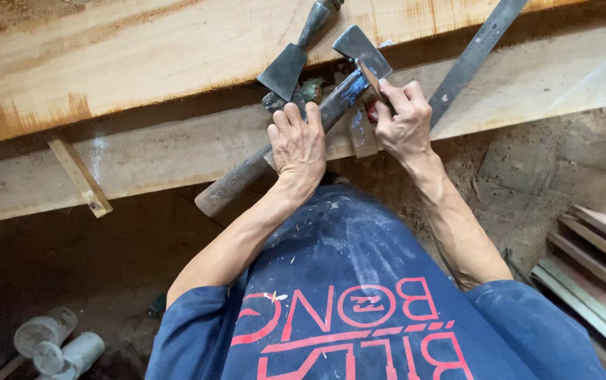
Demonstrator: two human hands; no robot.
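Steel hammer (296,134) with a dark, worn handle is lying diagonally across the lower plank (141,158), head up toward the top right and the butt end of the handle hanging off the plank's near edge. The left hand (298,144) is laid flat over the middle of the handle, fingers spread and pressing down rather than wrapped around it, so more of a pin-down than a real clench. The right hand (405,127) is just beside the hammer head, fingertips pinched on a thin brownish wooden strip (370,76) that sits right up against the head. There's something small and red tucked under that hand, but I can't tell what it is.

Right behind the hammer, a hatchet-like tool (294,60) with a dark wedge blade lies across the gap between the two boards, blade pointing down-left. A small greenish lump sits just by it, too murky to identify. A long flat metal bar (475,56) runs diagonally just to the right of the right hand.

Further out, the upper plank (141,49) is pale fresh wood with orange staining along its edge. A short wooden slat (80,176) rests across the lower plank on the left. Stacked wood strips (591,267) on the right, white plastic containers (56,341) bottom left, dirt floor underneath.
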